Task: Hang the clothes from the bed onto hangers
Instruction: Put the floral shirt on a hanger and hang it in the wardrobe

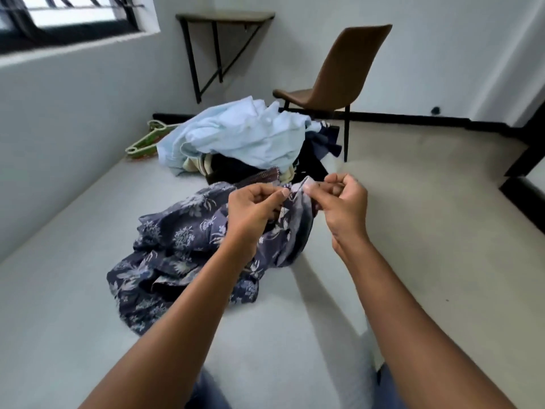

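Note:
A navy floral garment (pixel 174 255) lies crumpled on the white bed (pixel 73 290), its upper edge lifted. My left hand (pixel 253 214) pinches that edge from the left, and my right hand (pixel 342 202) pinches it from the right, close together above the bed. Behind them sits a heap of clothes with a light blue garment (pixel 236 134) on top and dark items beneath. Green hangers (pixel 144 140) lie on the bed by the wall, left of the heap.
A brown chair (pixel 339 75) stands on the floor beyond the bed's far right corner. A small dark-legged table (pixel 224 19) is against the back wall. A window (pixel 67 16) is at the upper left, and the wall runs along the bed's left side.

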Demonstrator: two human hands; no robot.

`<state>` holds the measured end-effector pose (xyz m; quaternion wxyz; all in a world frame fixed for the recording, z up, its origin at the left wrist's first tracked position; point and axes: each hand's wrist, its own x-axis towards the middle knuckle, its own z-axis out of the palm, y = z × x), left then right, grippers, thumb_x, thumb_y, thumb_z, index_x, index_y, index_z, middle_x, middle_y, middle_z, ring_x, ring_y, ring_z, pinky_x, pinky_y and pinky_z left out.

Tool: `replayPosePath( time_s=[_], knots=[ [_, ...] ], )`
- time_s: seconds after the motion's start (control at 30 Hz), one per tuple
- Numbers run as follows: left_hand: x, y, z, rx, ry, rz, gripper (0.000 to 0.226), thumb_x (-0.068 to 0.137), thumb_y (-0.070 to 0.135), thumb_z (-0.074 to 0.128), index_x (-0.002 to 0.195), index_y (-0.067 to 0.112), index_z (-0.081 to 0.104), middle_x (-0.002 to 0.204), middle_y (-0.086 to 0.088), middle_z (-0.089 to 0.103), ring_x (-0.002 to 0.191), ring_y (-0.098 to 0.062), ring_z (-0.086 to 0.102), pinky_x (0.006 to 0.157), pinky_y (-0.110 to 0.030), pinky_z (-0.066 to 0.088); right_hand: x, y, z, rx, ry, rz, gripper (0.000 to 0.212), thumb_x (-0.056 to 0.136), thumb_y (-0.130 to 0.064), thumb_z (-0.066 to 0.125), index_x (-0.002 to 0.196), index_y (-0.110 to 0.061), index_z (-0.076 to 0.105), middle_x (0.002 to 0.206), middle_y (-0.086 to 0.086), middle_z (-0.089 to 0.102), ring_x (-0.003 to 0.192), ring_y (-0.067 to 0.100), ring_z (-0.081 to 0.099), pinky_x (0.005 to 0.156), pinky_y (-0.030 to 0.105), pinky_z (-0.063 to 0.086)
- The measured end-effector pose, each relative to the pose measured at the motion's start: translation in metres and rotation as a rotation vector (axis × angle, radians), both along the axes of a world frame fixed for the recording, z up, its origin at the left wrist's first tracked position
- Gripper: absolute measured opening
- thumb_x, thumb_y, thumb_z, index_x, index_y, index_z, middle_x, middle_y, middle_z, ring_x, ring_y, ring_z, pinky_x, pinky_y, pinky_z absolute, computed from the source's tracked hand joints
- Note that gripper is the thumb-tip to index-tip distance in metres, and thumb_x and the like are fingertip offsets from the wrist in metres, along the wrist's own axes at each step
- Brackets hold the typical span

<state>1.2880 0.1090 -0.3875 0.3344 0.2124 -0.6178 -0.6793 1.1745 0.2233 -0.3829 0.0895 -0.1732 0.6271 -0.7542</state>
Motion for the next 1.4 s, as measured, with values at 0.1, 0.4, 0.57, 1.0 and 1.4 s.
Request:
replayPosePath(
  time_s=[0.1, 0.4, 0.57, 1.0, 1.4],
  knots=[
    [-0.01, -0.001, -0.023, 0.023, -0.016, 0.005, 0.014, 0.085, 0.019, 0.085, 0.085, 0.007, 0.079, 0.076, -0.015, 0.074, 0.067, -0.023, 0.063, 0.071, -0.039, 0.051, -0.002, 0.004, -0.029, 0.007, -0.036, 0.056, 0.04, 0.071, -0.013, 0.093, 0.092, -0.018, 0.059, 0.083, 0.013, 0.074, 0.074, 0.021, 0.07, 0.072, 0.041, 0.061],
    [-0.031, -0.013, -0.074, 0.063, 0.012, -0.003, 0.012, 0.086, 0.014, 0.082, 0.091, 0.004, 0.077, 0.086, -0.021, 0.074, 0.075, -0.029, 0.065, 0.07, -0.035, 0.058, -0.032, -0.012, -0.044, 0.038, -0.166, 0.182, 0.044, 0.077, 0.008, 0.086, 0.099, -0.012, 0.053, 0.061, -0.006, 0.067, 0.063, 0.013, 0.069, 0.063, 0.025, 0.059],
    [-0.025, -0.021, -0.091, 0.089, 0.016, -0.007, 0.012, 0.086, 0.01, 0.082, 0.091, 0.001, 0.075, 0.083, -0.013, 0.073, 0.07, -0.021, 0.064, 0.063, -0.026, 0.058, -0.037, -0.017, -0.057, 0.173, 0.042, 0.169, 0.042, 0.075, -0.003, 0.087, 0.096, -0.02, 0.055, 0.077, 0.006, 0.074, 0.069, 0.018, 0.07, 0.072, 0.039, 0.062],
    [-0.013, -0.009, -0.091, 0.023, -0.025, -0.079, 0.011, 0.084, 0.008, 0.083, 0.09, 0.001, 0.078, 0.069, -0.008, 0.071, 0.06, -0.016, 0.061, 0.057, -0.022, 0.052, -0.02, 0.003, -0.064, 0.382, 0.378, 0.215, 0.035, 0.077, -0.006, 0.09, 0.085, -0.021, 0.059, 0.076, 0.005, 0.07, 0.064, 0.015, 0.064, 0.067, 0.036, 0.059],
    [-0.018, -0.016, -0.098, 0.0, -0.08, -0.096, 0.011, 0.082, 0.01, 0.084, 0.089, 0.002, 0.079, 0.074, -0.02, 0.071, 0.063, -0.023, 0.062, 0.06, -0.03, 0.056, -0.03, 0.003, -0.072, 0.379, 0.245, 0.294, 0.025, 0.089, 0.007, 0.072, 0.083, -0.016, 0.065, 0.081, 0.007, 0.075, 0.069, 0.026, 0.075, 0.074, 0.045, 0.064]
  ],
)
